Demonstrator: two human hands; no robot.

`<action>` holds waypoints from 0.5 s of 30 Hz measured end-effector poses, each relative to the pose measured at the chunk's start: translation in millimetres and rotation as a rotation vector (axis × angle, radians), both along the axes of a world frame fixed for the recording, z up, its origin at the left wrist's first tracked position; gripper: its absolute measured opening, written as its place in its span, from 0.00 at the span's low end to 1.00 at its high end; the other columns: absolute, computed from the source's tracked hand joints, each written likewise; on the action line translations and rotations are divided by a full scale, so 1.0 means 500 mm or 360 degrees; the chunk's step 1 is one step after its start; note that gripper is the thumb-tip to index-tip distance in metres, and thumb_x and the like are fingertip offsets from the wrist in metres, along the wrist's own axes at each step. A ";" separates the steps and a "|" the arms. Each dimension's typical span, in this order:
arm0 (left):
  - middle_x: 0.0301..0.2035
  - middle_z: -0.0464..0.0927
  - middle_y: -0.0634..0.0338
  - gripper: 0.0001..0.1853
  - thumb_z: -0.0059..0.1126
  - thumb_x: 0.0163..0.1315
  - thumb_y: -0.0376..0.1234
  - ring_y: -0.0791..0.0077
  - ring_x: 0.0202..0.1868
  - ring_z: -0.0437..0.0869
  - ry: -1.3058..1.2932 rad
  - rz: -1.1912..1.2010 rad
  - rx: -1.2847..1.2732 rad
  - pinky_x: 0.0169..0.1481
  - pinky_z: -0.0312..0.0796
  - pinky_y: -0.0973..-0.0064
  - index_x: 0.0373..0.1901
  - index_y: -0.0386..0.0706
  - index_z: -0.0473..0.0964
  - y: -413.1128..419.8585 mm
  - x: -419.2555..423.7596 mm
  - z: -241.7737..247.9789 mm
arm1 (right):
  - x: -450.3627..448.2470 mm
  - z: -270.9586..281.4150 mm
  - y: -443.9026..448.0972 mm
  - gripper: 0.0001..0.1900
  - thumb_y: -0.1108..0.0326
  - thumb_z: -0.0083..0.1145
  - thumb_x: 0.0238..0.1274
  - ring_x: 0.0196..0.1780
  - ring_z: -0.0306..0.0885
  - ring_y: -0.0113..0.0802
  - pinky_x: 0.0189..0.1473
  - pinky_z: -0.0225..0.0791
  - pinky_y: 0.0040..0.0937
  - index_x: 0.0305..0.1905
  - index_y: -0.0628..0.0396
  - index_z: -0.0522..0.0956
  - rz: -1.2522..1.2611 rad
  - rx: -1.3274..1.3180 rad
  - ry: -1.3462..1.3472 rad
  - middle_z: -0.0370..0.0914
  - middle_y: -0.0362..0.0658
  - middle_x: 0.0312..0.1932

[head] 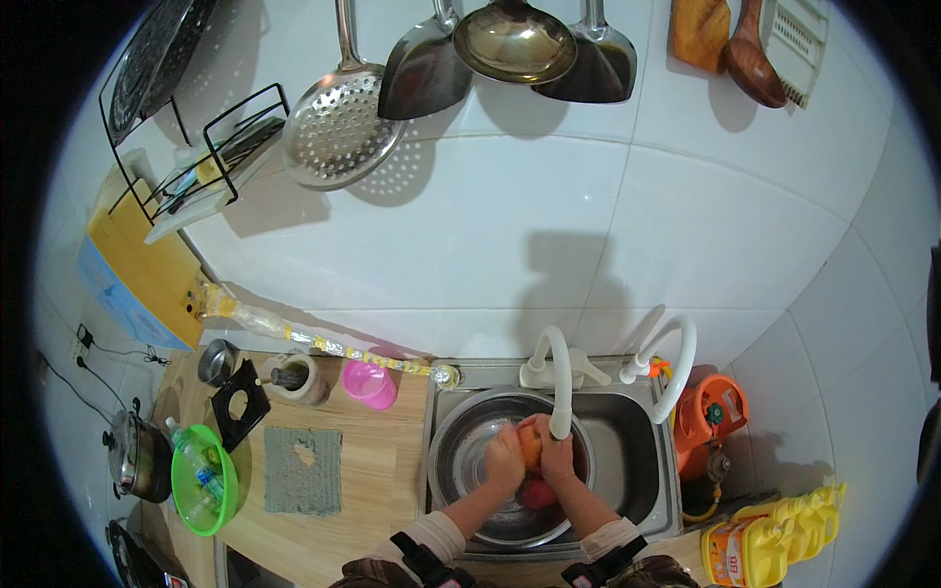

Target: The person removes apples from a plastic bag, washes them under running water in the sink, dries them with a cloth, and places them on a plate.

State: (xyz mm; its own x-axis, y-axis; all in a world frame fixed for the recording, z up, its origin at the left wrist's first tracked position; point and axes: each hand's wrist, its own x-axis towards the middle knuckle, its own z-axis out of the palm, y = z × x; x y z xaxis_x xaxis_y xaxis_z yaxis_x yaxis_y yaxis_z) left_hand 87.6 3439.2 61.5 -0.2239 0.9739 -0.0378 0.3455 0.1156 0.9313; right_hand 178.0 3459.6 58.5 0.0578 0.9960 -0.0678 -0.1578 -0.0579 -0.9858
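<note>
Both hands are over a round stainless steel basin set in the left bowl of a steel sink. Between them, my left hand and my right hand hold an orange-red round fruit, perhaps an apple, partly covered by the fingers. Beneath the hands a second, redder fruit lies in the basin. The spout of a white faucet comes down right at my right hand. Whether water is flowing I cannot tell.
Right of the sink stand a second white curved spout, an orange gas cylinder and yellow oil jugs. The wooden counter holds a grey cloth, a pink cup, a mortar and a green basin. Ladles hang above.
</note>
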 end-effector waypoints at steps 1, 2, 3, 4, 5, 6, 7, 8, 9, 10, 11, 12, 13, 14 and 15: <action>0.27 0.73 0.44 0.21 0.31 0.66 0.44 0.48 0.27 0.75 0.0218 0.0016 0.0235 0.36 0.67 0.62 0.40 0.33 0.66 -0.010 0.007 -0.001 | -0.001 -0.001 0.001 0.11 0.64 0.45 0.61 0.38 0.70 0.27 0.43 0.63 0.25 0.33 0.59 0.74 -0.0046 -0.0028 0.0041 0.74 0.40 0.32; 0.26 0.73 0.44 0.20 0.32 0.66 0.43 0.47 0.27 0.75 0.0167 0.0037 0.0351 0.36 0.67 0.62 0.39 0.34 0.66 -0.007 0.016 -0.003 | -0.004 -0.001 0.003 0.10 0.64 0.45 0.61 0.38 0.70 0.26 0.44 0.63 0.25 0.33 0.59 0.74 -0.0090 -0.0054 0.0082 0.74 0.40 0.32; 0.26 0.73 0.44 0.19 0.32 0.66 0.42 0.47 0.27 0.75 0.0130 0.0098 0.0505 0.36 0.67 0.62 0.38 0.34 0.66 -0.006 0.021 -0.004 | -0.006 0.000 0.006 0.10 0.65 0.45 0.61 0.38 0.70 0.26 0.44 0.63 0.24 0.33 0.59 0.74 -0.0147 -0.0098 0.0093 0.74 0.40 0.32; 0.26 0.73 0.44 0.18 0.33 0.66 0.41 0.46 0.27 0.74 0.0070 0.0083 0.0622 0.35 0.67 0.61 0.37 0.34 0.66 -0.005 0.023 -0.005 | -0.006 0.002 0.006 0.09 0.65 0.45 0.61 0.38 0.70 0.26 0.44 0.63 0.24 0.34 0.59 0.74 -0.0111 -0.0037 0.0097 0.74 0.40 0.32; 0.24 0.73 0.46 0.21 0.31 0.66 0.45 0.50 0.25 0.74 0.0042 0.0124 0.0526 0.33 0.67 0.62 0.35 0.36 0.67 0.001 0.023 -0.005 | -0.008 0.004 0.009 0.09 0.66 0.46 0.61 0.39 0.70 0.26 0.44 0.63 0.24 0.34 0.59 0.74 -0.0093 -0.0005 0.0072 0.74 0.40 0.32; 0.22 0.73 0.49 0.24 0.29 0.65 0.48 0.54 0.23 0.75 -0.0009 0.0088 0.0394 0.30 0.67 0.62 0.34 0.37 0.68 0.006 0.017 -0.003 | -0.006 0.007 0.007 0.08 0.67 0.46 0.61 0.39 0.70 0.26 0.44 0.63 0.23 0.34 0.59 0.74 -0.0074 0.0027 0.0035 0.74 0.40 0.33; 0.20 0.73 0.52 0.27 0.27 0.65 0.52 0.58 0.22 0.75 -0.0058 0.0070 0.0234 0.28 0.67 0.63 0.32 0.39 0.69 0.011 0.008 -0.001 | -0.005 0.010 0.006 0.08 0.67 0.46 0.60 0.39 0.70 0.26 0.45 0.63 0.24 0.35 0.59 0.74 -0.0016 -0.0012 0.0105 0.74 0.40 0.33; 0.19 0.72 0.54 0.27 0.27 0.64 0.53 0.60 0.19 0.73 -0.0544 0.0027 -0.0165 0.23 0.65 0.65 0.31 0.41 0.69 0.019 -0.004 0.003 | -0.003 0.015 0.005 0.08 0.67 0.46 0.60 0.39 0.69 0.26 0.45 0.63 0.24 0.36 0.60 0.74 0.0051 -0.0046 0.0165 0.74 0.40 0.33; 0.18 0.72 0.55 0.27 0.27 0.63 0.55 0.63 0.16 0.71 -0.1019 -0.0002 -0.0592 0.19 0.63 0.66 0.30 0.43 0.70 0.028 -0.018 0.009 | -0.002 0.019 0.003 0.08 0.68 0.47 0.60 0.40 0.69 0.26 0.46 0.63 0.24 0.36 0.60 0.74 0.0119 -0.0075 0.0227 0.74 0.40 0.33; 0.17 0.71 0.57 0.28 0.27 0.62 0.57 0.66 0.13 0.70 -0.1491 -0.0032 -0.1025 0.14 0.61 0.68 0.29 0.44 0.70 0.035 -0.029 0.015 | 0.000 0.023 0.003 0.07 0.68 0.47 0.60 0.40 0.69 0.26 0.47 0.63 0.24 0.37 0.60 0.73 0.0176 -0.0127 0.0190 0.74 0.40 0.35; 0.17 0.71 0.59 0.28 0.27 0.61 0.58 0.68 0.12 0.68 -0.1576 -0.0137 -0.1065 0.12 0.58 0.71 0.28 0.45 0.70 0.038 -0.037 0.021 | 0.000 0.025 0.002 0.07 0.68 0.47 0.60 0.40 0.70 0.26 0.46 0.63 0.24 0.37 0.60 0.73 0.0181 -0.0062 0.0185 0.74 0.40 0.34; 0.16 0.70 0.60 0.28 0.27 0.60 0.59 0.71 0.10 0.66 -0.1658 -0.0243 -0.1109 0.10 0.55 0.73 0.27 0.47 0.70 0.040 -0.040 0.026 | 0.001 0.027 0.002 0.08 0.68 0.47 0.59 0.40 0.70 0.26 0.46 0.63 0.24 0.37 0.60 0.73 0.0162 -0.0029 0.0165 0.74 0.41 0.34; 0.15 0.69 0.62 0.29 0.27 0.60 0.60 0.73 0.09 0.64 -0.1675 -0.0264 -0.1235 0.08 0.52 0.76 0.26 0.48 0.70 0.041 -0.042 0.030 | 0.000 0.027 0.002 0.08 0.68 0.47 0.59 0.39 0.70 0.27 0.46 0.63 0.24 0.38 0.60 0.73 0.0144 0.0021 0.0159 0.75 0.41 0.34; 0.16 0.70 0.61 0.29 0.28 0.60 0.60 0.73 0.10 0.65 -0.1583 -0.0211 -0.1155 0.09 0.54 0.75 0.27 0.47 0.70 0.040 -0.038 0.031 | 0.001 0.025 0.002 0.08 0.67 0.47 0.60 0.38 0.71 0.27 0.45 0.64 0.24 0.37 0.61 0.74 0.0087 -0.0011 0.0179 0.75 0.41 0.33; 0.16 0.70 0.61 0.29 0.28 0.60 0.60 0.74 0.11 0.67 -0.1427 -0.0072 -0.1145 0.10 0.55 0.75 0.27 0.47 0.70 0.037 -0.031 0.031 | 0.001 0.021 0.003 0.09 0.67 0.47 0.60 0.38 0.71 0.27 0.45 0.64 0.24 0.37 0.61 0.74 0.0037 -0.0020 0.0212 0.75 0.41 0.33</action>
State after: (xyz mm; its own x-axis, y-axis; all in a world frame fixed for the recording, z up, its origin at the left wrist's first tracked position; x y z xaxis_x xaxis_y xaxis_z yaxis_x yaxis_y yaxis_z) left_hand 72.3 3457.7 76.9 0.1989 0.6689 -0.7162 -0.3904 0.7244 0.5681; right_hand 178.3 3461.3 69.3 0.0243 0.9960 -0.0860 -0.2854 -0.0755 -0.9554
